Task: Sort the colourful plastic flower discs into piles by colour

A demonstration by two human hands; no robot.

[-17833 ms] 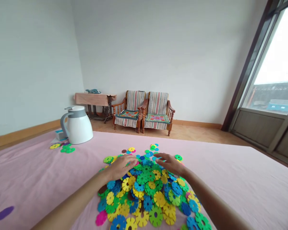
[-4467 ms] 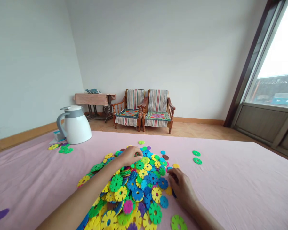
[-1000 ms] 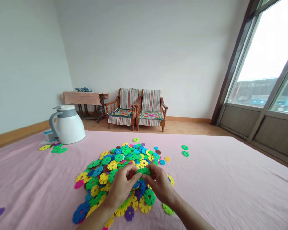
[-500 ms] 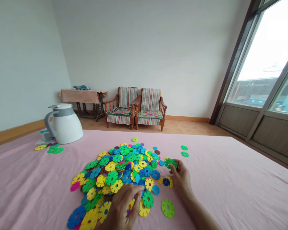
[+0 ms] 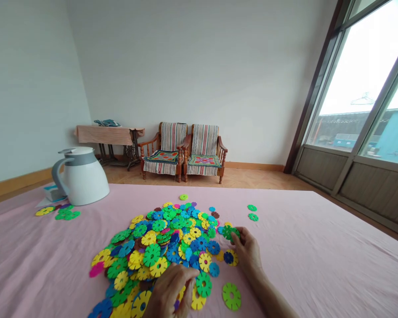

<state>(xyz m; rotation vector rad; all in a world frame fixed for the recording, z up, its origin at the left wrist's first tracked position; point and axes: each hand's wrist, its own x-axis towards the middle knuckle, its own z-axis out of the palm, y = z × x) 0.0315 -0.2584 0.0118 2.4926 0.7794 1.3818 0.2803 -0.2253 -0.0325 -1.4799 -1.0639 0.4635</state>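
Note:
My right hand (image 5: 248, 251) pinches a dark green slotted disc (image 5: 228, 231) between thumb and fingers at the right edge of the heap. My left hand (image 5: 170, 287) hovers over the near side of the heap, fingers curled and thumb tip close to the index finger. Whether anything small sits between those tips is hidden. The heap of slotted plastic discs (image 5: 159, 225) mixes green, yellow, blue, pink and brown pieces. Below my right hand lies a yellow disc (image 5: 234, 257) with a dark blue one on it. A lime green disc (image 5: 231, 296) lies flat between my forearms.
A pink cloth (image 5: 318, 247) covers the table. At the back left stand a white jug (image 5: 86, 179) with a grey handle and several loose discs (image 5: 66, 213). Two small green discs (image 5: 253, 217) lie at the right. Beyond the table are two wooden armchairs (image 5: 204, 152).
The camera view has shifted slightly, so the whole scene sits a little lower and further left. Both hands keep nearly the same places over the discs, the right still with its green disc.

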